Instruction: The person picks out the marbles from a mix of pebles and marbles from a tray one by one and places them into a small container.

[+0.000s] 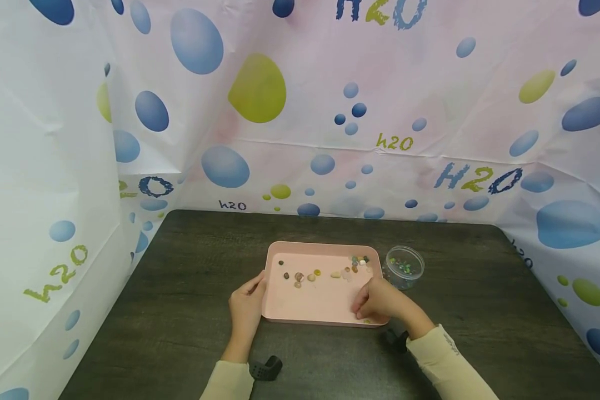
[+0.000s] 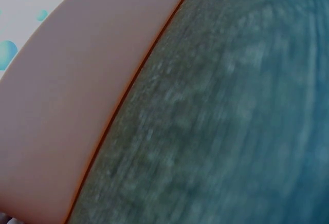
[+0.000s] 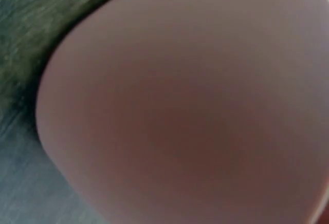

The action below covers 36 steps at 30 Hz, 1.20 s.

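Note:
A shallow pink tray (image 1: 310,305) lies on the dark table with several small polished stones (image 1: 311,277) scattered across its upper half. My left hand (image 1: 246,311) holds the tray by its left rim. Over the front right corner of the tray, my right hand (image 1: 380,300) reaches down with bent fingers, its fingertips close to the tray floor. A yellow-green stone (image 1: 367,321) lies just below those fingertips. I cannot tell whether the right fingers pinch a stone. Both wrist views show mostly the tray's outer wall (image 2: 77,80) and the table.
Right of the tray stands a clear round jar (image 1: 404,266) with small green and coloured pieces in it. A tight cluster of coloured stones (image 1: 362,263) sits in the tray's far right corner. Behind the wooden table (image 1: 205,250) hangs a white sheet (image 1: 330,66) with blue and green spots.

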Tool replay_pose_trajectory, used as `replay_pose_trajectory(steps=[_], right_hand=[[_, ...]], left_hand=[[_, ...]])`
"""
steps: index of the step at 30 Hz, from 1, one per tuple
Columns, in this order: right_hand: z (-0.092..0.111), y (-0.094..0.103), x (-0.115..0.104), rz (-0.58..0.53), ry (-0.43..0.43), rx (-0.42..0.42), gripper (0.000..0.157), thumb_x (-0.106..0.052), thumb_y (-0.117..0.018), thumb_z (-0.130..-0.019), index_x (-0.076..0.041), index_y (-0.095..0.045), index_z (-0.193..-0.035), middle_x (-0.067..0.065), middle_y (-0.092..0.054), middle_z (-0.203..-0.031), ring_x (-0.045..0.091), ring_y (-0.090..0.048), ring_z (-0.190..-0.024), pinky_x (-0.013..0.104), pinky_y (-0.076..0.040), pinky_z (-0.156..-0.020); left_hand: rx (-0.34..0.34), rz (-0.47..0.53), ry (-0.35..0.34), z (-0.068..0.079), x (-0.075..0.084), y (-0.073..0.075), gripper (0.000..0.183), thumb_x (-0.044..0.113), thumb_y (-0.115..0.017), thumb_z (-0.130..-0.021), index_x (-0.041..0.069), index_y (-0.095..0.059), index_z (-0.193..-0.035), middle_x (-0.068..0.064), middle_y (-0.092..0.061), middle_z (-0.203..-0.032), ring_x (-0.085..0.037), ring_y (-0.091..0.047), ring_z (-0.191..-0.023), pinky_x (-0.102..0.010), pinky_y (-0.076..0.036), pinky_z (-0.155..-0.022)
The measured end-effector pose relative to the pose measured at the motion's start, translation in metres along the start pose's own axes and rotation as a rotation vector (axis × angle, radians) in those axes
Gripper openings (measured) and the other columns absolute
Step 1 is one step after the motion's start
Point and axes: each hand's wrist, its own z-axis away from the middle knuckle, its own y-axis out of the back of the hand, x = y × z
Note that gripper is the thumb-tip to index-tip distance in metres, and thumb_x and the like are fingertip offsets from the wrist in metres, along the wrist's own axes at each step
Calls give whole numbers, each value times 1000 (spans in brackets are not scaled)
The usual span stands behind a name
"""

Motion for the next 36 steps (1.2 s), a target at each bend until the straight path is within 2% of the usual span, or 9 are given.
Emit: replay_pose_trajectory(steps=[7,12,19,24,30,36], right_hand=[[3,1,-5,107,-48,24,11,-1,-85,-71,-6,-76,-67,-1,-66,-60,8,-47,-53,21,-38,-48],[4,3,-7,138,-102,52,11,-2,-85,-72,-7,-76,-67,0,-69,-64,10,-51,-57,22,-44,-50],[1,12,-6,127,-43,145,5,-3,-81,-77,-6,-79,-73,3,-75,-73,10,-57,-62,25,-48,-57],[0,19,-8,126,-58,228,7,0,-73,-85,-1,-80,-83,11,-77,-84,15,-66,-69,29,-54,-61],[-1,21,-10,148,-75,253,8,2,-71,-86,1,-79,-86,13,-77,-86,16,-68,-71,31,-56,-62],[-2,23,-9,203,-13,263,7,3,-72,-84,1,-79,-84,13,-77,-82,21,-71,-73,34,-58,-64]], left_hand=[[2,-2,-4,0,0,0,23,12,-69,-92,3,-75,-112,-13,-74,-113,-28,-72,-105,-33,-60,-80],[1,3,-6,-1,-1,0,23,13,-70,-93,3,-75,-112,-12,-74,-113,-27,-72,-104,-32,-60,-78],[1,0,-11,0,-1,0,22,12,-69,-93,3,-75,-112,-14,-74,-112,-29,-73,-102,-29,-60,-76],[-2,0,-10,0,0,0,22,13,-70,-92,4,-76,-112,-14,-74,-111,-28,-73,-101,-25,-60,-75],[-4,6,-1,0,1,1,22,13,-69,-92,4,-76,-112,-14,-74,-111,-28,-73,-102,-26,-60,-75],[-15,8,7,0,1,2,23,15,-69,-93,6,-75,-113,-14,-74,-111,-28,-73,-101,-25,-59,-74]])
